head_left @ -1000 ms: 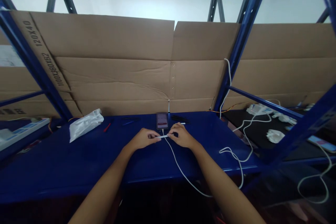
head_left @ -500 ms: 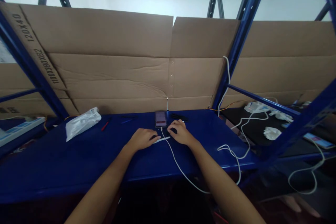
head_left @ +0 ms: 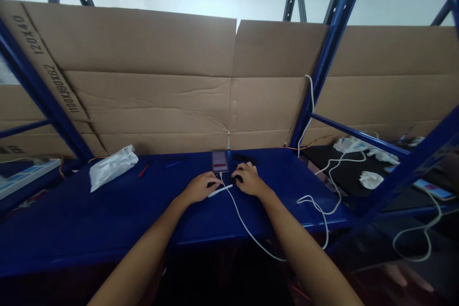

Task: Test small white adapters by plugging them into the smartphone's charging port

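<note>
My left hand [head_left: 201, 187] is low over the blue tabletop with its fingers drawn together. Its fingertips point toward my right hand [head_left: 248, 180], whose fingers are curled down close by. Something small and dark [head_left: 231, 180] shows at the right fingertips, too indistinct to name. What the left fingers hold, if anything, is hidden. Just below the fingertips lies a slim white stick [head_left: 220, 191], across a white cable [head_left: 238, 213]. That cable runs up to the lower end of a phone [head_left: 219, 160] with a lit screen, which lies beyond my hands.
A white plastic bag [head_left: 114, 167] and a red pen-like thing [head_left: 143, 170] lie to the left. Several dark slim items [head_left: 244, 158] sit behind my right hand. A loose white cord [head_left: 318, 208] trails at right. Cardboard [head_left: 150, 100] walls the back; a blue post [head_left: 322, 71] stands right.
Both hands have shifted slightly; the fingers of my right hand have moved a little to the right. More of the white stick shows now. The phone has stayed in place.
</note>
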A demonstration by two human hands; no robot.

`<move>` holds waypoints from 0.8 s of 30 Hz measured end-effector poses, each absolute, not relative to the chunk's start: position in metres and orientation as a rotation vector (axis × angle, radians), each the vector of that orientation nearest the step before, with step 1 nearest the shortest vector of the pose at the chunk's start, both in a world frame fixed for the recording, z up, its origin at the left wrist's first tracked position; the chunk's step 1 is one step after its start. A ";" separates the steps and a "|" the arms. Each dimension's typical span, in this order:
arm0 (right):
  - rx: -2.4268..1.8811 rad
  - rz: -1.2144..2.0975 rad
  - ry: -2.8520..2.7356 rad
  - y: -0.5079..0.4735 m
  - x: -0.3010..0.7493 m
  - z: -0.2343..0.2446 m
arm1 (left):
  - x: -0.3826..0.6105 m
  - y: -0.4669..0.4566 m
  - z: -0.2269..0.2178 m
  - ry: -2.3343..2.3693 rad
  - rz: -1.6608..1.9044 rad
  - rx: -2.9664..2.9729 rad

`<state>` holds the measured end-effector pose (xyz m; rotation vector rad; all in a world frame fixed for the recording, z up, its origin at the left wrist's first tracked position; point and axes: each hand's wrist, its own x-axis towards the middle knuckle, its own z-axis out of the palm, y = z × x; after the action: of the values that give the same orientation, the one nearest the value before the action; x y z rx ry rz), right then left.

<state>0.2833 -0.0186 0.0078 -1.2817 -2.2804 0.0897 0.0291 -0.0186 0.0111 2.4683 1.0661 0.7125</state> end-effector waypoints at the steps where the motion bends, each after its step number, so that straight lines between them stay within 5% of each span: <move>1: -1.285 0.086 -2.274 -0.019 0.283 0.008 | 0.029 -0.018 0.011 1.062 0.715 2.453; 24: -0.950 0.237 -2.004 -0.017 0.275 0.018 | 0.027 -0.018 0.018 1.056 1.014 2.314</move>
<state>0.2751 -0.0168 0.0180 -0.9502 -2.0036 0.2368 0.0275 -0.0179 0.0184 2.3141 1.0564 1.0136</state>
